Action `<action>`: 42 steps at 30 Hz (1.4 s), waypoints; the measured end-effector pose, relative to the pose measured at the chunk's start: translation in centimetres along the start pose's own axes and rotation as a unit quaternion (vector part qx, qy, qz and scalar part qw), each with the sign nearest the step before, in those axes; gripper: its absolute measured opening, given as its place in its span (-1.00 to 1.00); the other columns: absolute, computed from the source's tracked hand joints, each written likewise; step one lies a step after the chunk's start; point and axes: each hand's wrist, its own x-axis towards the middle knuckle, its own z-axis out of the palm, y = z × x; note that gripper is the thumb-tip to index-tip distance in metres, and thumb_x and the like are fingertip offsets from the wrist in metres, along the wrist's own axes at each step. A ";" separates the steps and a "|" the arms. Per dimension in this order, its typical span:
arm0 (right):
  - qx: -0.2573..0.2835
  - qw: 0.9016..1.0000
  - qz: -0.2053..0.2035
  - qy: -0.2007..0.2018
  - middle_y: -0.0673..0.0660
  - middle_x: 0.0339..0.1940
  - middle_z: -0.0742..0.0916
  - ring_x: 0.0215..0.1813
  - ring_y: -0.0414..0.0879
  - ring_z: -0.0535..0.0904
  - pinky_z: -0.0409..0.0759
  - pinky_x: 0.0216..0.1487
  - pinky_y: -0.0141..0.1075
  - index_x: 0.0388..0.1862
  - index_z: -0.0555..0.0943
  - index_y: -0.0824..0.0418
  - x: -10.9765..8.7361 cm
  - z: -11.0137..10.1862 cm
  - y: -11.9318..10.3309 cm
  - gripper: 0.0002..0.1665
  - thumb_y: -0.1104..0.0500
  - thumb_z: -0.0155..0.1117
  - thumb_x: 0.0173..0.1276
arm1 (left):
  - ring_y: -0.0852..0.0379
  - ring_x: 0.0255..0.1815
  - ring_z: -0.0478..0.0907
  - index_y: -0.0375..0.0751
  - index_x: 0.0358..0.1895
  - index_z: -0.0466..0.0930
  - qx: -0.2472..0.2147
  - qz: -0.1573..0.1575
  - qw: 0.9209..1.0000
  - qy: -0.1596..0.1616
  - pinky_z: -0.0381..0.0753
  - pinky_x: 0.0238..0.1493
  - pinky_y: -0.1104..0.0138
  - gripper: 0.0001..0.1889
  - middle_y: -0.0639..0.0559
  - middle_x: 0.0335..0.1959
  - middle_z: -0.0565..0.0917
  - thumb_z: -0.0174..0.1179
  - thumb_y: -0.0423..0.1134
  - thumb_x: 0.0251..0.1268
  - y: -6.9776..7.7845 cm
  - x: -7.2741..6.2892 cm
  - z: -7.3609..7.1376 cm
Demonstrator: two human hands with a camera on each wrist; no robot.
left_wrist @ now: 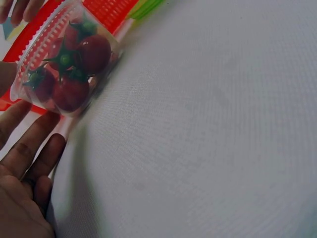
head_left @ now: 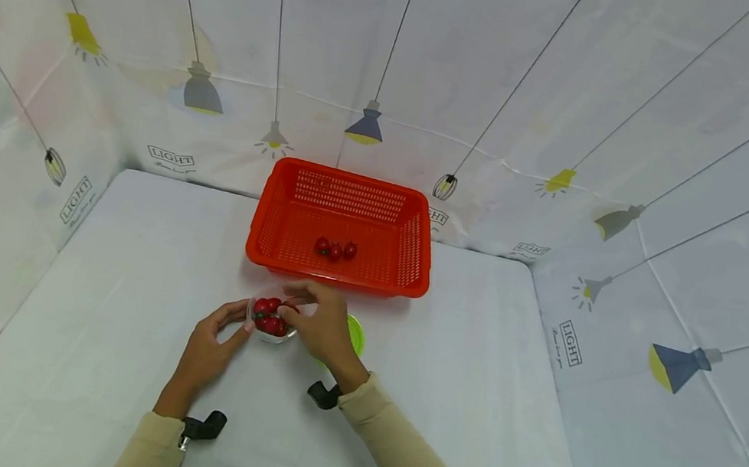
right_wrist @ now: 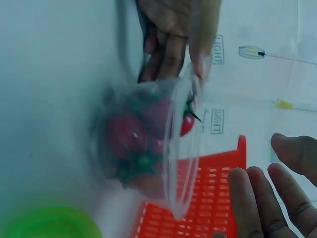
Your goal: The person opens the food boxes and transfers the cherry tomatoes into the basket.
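Observation:
A small clear plastic container (head_left: 275, 338) stands on the white-covered table, with several cherry tomatoes (head_left: 270, 317) inside, green stems on some. My left hand (head_left: 202, 356) steadies it from the left, the thumb at its rim and the fingers against its side. Over the container's right edge hovers my right hand (head_left: 325, 326). In the right wrist view its thumb and fingers are apart, and nothing shows between them. Behind both hands sits a red perforated basket (head_left: 380, 243), where 3 cherry tomatoes (head_left: 335, 251) lie near the front wall.
A bright green round item (head_left: 356, 335) lies just right of the container, partly hidden under my right forearm; in the right wrist view its green edge (right_wrist: 52, 227) shows at lower left. Printed sheeting (head_left: 502, 86) forms walls behind and beside the table.

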 end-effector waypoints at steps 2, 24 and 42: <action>-0.009 1.000 0.013 -0.013 -0.05 0.11 0.84 0.19 0.07 0.74 0.60 0.33 0.14 0.23 0.74 0.03 -0.1 0.6 -0.1 -0.56 0.20 0.54 0.37 | -0.11 0.48 0.51 0.00 0.49 0.52 -0.002 0.002 1.000 0.001 0.13 0.61 -0.32 -0.49 -0.10 0.34 0.70 0.29 -0.07 0.57 0.0 0.0 0.0; -0.080 0.996 0.013 -0.023 0.06 0.12 0.84 0.11 -0.04 0.77 0.74 0.19 -0.16 0.26 0.72 0.02 0.6 4.6 0.6 -0.50 0.21 0.58 0.34 | -0.14 0.45 0.55 -0.02 0.48 0.51 -0.007 0.011 1.000 -0.001 0.18 0.59 -0.30 -0.46 -0.11 0.34 0.70 0.29 0.01 0.55 -0.4 0.0 0.1; -0.134 0.991 -0.021 -0.016 0.01 -0.03 0.84 -0.01 -0.09 0.75 0.68 0.01 -0.45 0.07 0.81 0.06 0.8 5.1 0.6 -0.70 0.20 0.57 0.36 | -0.09 0.44 0.57 0.00 0.48 0.52 -0.005 0.015 1.000 0.004 0.26 0.58 -0.22 -0.48 -0.06 0.33 0.71 0.29 0.00 0.55 -0.4 -0.1 0.0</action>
